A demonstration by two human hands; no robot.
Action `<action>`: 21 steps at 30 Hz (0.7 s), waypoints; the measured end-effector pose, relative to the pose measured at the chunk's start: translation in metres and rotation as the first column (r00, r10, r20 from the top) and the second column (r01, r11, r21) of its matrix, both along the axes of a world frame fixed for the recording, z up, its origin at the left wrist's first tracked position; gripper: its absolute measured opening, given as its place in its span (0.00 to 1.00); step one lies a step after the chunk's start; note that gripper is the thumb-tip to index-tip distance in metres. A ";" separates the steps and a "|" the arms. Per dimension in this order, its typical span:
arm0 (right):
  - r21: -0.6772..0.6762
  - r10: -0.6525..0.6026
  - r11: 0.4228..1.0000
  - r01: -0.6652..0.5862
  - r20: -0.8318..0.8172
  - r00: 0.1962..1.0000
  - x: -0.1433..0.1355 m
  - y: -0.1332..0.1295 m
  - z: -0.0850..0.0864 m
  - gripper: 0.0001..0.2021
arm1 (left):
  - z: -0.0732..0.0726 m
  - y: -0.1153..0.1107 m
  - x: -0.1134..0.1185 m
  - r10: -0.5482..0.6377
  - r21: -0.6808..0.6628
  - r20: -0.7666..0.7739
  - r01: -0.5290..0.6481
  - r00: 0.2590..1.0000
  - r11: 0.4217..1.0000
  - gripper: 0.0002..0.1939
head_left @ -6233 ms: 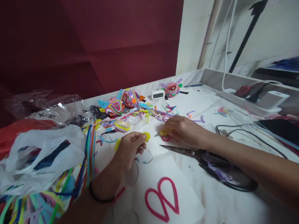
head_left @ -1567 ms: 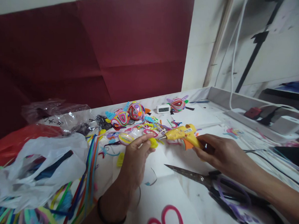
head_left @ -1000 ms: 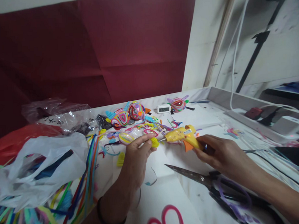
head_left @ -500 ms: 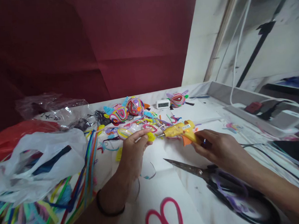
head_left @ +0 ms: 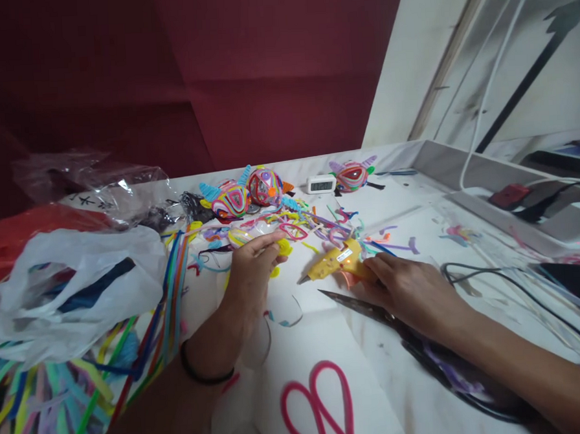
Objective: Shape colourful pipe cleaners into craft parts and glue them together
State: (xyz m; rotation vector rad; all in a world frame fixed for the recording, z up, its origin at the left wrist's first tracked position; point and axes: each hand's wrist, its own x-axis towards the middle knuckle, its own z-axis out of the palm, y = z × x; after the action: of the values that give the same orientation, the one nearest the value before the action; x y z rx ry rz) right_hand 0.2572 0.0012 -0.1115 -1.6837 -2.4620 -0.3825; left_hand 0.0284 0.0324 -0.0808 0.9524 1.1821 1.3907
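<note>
Between the fingers of my left hand (head_left: pixel 249 271) is a small yellow fuzzy piece (head_left: pixel 284 246), likely of pipe cleaner; its full shape is partly hidden. My right hand (head_left: pixel 405 285) grips the handle of a yellow glue gun (head_left: pixel 338 261). The gun's metal nozzle points down and left, apart from the yellow piece, just above the white paper (head_left: pixel 296 333). Under my right forearm lie large dark scissors (head_left: pixel 360 307), their tip toward the left. A pink pipe cleaner bent into two loops (head_left: pixel 318 403) rests on the paper nearer me.
Colourful wrapped fish-like figures (head_left: pixel 229 199) stand along the back beside a small digital clock (head_left: pixel 321 184). Loose pipe cleaner scraps (head_left: pixel 300 220) litter the middle. On the left are a white plastic bag (head_left: pixel 36 295) and bundled pipe cleaners (head_left: pixel 52 411). A black cable (head_left: pixel 562 319) curves at right.
The glue gun has moved down and away from the yellow piece, its nozzle now tilted toward the table. My left hand still holds the piece, slightly farther left. The view has shifted slightly.
</note>
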 end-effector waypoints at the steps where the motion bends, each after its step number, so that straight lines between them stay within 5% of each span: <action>1: 0.012 0.001 1.000 -0.001 0.007 1.000 0.000 0.000 0.000 0.10 | -0.002 0.000 -0.001 0.001 -0.012 -0.020 -0.001 1.000 1.000 0.13; 21: 0.071 0.009 0.997 -0.015 0.085 0.996 -0.005 0.001 -0.005 0.06 | -0.040 -0.002 -0.013 -0.058 -0.084 -0.207 0.041 0.977 0.996 0.12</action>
State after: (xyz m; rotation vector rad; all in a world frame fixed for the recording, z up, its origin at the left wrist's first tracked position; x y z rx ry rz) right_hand 0.2527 0.0026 -0.1162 -1.6574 -2.4836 -0.5441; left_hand 0.0150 0.0304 -0.1204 1.0839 1.3503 1.2167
